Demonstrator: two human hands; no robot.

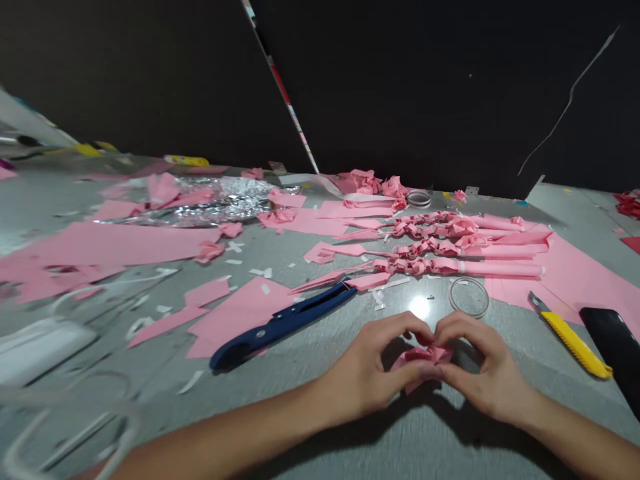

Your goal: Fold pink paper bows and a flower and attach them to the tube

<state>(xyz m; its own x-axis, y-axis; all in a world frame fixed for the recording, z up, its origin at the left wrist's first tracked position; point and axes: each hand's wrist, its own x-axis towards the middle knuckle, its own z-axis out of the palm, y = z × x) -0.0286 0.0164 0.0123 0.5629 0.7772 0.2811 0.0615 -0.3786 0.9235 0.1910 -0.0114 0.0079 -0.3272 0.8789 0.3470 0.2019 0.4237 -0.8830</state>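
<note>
Together, left grip (367, 370) and right grip (493, 380) pinch pink paper (414, 356)

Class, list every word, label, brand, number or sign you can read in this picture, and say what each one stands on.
No text can be read.
Yellow tube at the back: any markings are too small and blurred.
Narrow coloured strip: patches show, but nothing legible.
Yellow cutter, dark blue tool, held pink paper: no readable lettering.
</note>
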